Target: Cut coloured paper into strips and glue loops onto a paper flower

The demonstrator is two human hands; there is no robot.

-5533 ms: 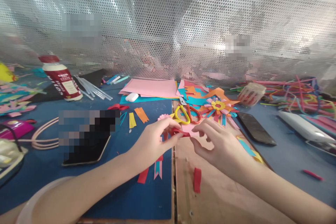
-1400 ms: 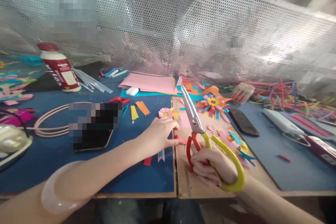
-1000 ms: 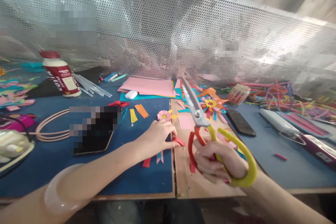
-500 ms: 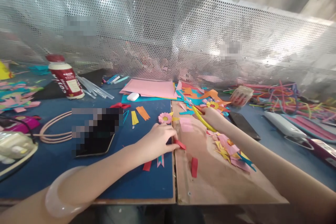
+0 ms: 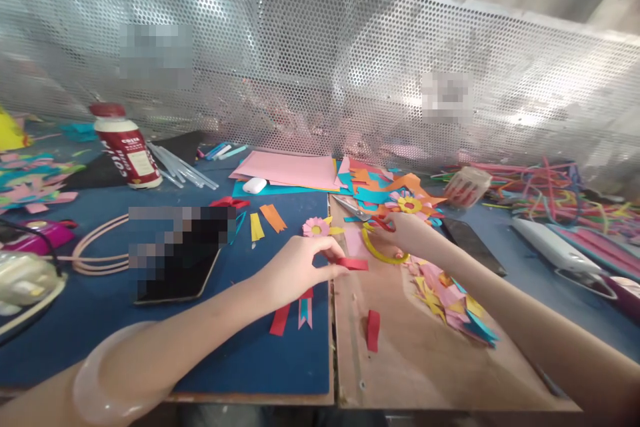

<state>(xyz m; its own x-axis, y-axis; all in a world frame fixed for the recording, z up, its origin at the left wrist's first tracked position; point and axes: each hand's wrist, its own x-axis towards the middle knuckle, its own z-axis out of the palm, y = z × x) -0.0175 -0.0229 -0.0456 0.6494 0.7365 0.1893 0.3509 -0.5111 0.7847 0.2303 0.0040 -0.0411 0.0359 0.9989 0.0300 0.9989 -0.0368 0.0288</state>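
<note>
Between thumb and fingers, my left hand [image 5: 305, 268] pinches a short red paper strip [image 5: 357, 264] above the seam of the table. My right hand [image 5: 403, 233] grips a pair of scissors [image 5: 354, 208] by the handles, one loop yellow, with the metal blades pointing up and left. Just beyond my left hand lies a pink paper flower [image 5: 315, 227] with a yellow centre. Another red strip [image 5: 373, 330] rests on the bare wood, and a further red strip [image 5: 280, 319] lies under my left forearm beside a pink and blue ribbon-shaped piece [image 5: 305, 313].
Pink paper sheets [image 5: 287, 169] lie at the back with a white case on them. Paper scraps [image 5: 453, 297] are heaped beneath my right forearm. A phone [image 5: 185, 260] and a bottle [image 5: 127, 150] stand left; pipe cleaners [image 5: 540, 190] pile up right, before a perforated metal panel [image 5: 300, 47].
My left hand has lifted the red strip slightly and turned it level. The scissors have swung so that their blades now show, pointing left toward the seam.
</note>
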